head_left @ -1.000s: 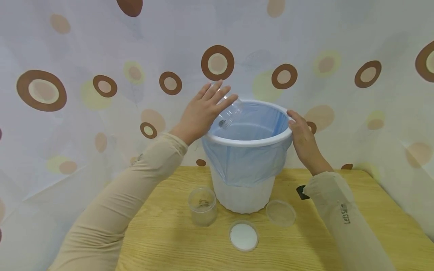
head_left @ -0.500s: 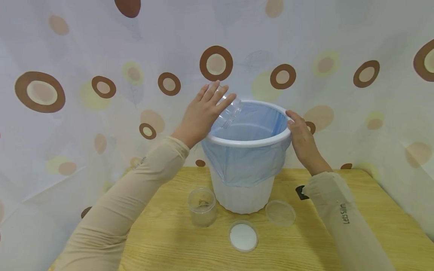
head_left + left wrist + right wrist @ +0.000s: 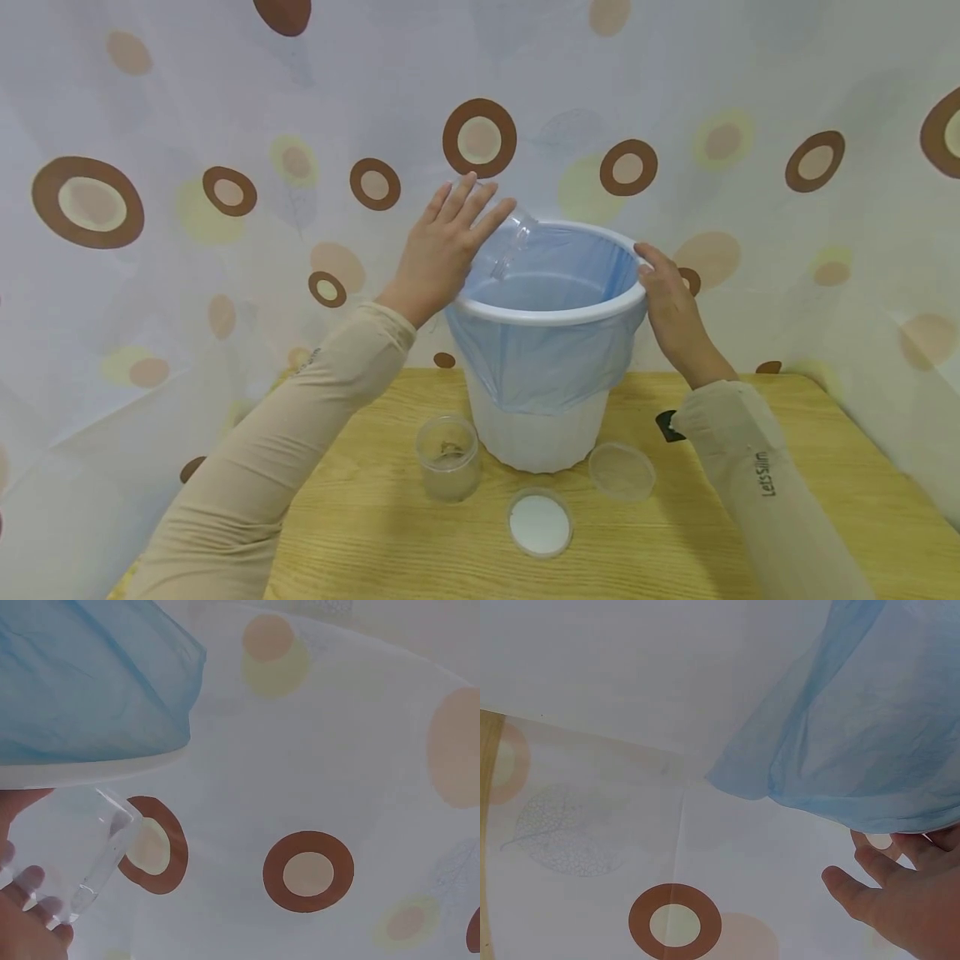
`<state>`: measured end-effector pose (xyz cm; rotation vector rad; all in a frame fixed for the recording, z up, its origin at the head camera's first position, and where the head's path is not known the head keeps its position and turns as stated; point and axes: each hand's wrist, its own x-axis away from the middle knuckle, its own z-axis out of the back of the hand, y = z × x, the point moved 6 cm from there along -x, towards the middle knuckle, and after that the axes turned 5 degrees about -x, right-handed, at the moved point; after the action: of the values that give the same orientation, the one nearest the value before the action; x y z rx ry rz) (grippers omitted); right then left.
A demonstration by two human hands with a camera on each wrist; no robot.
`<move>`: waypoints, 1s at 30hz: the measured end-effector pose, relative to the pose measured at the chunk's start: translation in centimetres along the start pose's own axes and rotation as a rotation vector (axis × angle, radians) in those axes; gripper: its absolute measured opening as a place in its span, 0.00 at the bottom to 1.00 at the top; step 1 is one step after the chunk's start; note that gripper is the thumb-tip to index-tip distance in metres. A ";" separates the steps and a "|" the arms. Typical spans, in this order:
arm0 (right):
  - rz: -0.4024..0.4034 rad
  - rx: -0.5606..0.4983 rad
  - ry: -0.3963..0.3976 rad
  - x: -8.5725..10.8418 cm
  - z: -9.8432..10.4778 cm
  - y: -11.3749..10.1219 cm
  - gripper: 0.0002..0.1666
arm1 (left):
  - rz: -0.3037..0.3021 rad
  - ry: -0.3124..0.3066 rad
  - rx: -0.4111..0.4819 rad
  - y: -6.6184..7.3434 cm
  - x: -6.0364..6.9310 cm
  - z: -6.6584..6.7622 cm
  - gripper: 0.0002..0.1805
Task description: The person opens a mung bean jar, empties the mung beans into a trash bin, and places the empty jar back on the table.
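Observation:
A clear plastic jar (image 3: 513, 242) lies tilted over the left side of a white trash bin (image 3: 536, 433), mouth towards the inside. My left hand (image 3: 444, 250) grips it; in the left wrist view the fingers (image 3: 30, 877) wrap its clear wall. A blue bag (image 3: 551, 358) lines the bin and folds down over its rim. At the right of that rim, my right hand (image 3: 671, 312) holds on with thumb and fingers. In the right wrist view, the other fingers of this hand (image 3: 907, 892) spread just below the bag's edge.
Left of the bin's base, a second clear jar (image 3: 447, 471) with something dark in it stands uncovered on the wooden table (image 3: 360, 533). A white-faced lid (image 3: 539, 523) and a clear lid (image 3: 621, 472) lie in front. A black piece (image 3: 667, 426) sits by the right sleeve.
A small dark lump seen at the jar's mouth one second ago is no longer visible there. My left hand and the jar have shifted slightly left. My right hand stays on the rim.

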<state>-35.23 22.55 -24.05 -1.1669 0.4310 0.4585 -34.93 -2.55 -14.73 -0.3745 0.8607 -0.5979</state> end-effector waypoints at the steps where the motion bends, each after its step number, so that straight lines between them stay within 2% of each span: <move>1: 0.000 0.003 0.001 0.0 0.0 0.0 0.35 | 0.011 0.000 0.002 -0.1 0.1 0.0 0.38; 7: 0.007 0.017 0.008 -0.1 0.0 -0.1 0.35 | 0.093 0.019 0.129 -1.2 0.4 0.1 0.47; 13: -0.010 0.017 0.004 0.0 0.1 -0.2 0.35 | 0.156 0.079 0.276 -2.1 0.7 0.2 0.50; 30: -0.013 0.013 0.000 0.1 0.0 -0.1 0.35 | 0.282 0.196 0.504 -3.1 1.7 0.4 0.51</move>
<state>-35.10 22.51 -24.05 -1.1562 0.4258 0.4433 -34.75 -6.03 -13.83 0.2634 0.8952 -0.5709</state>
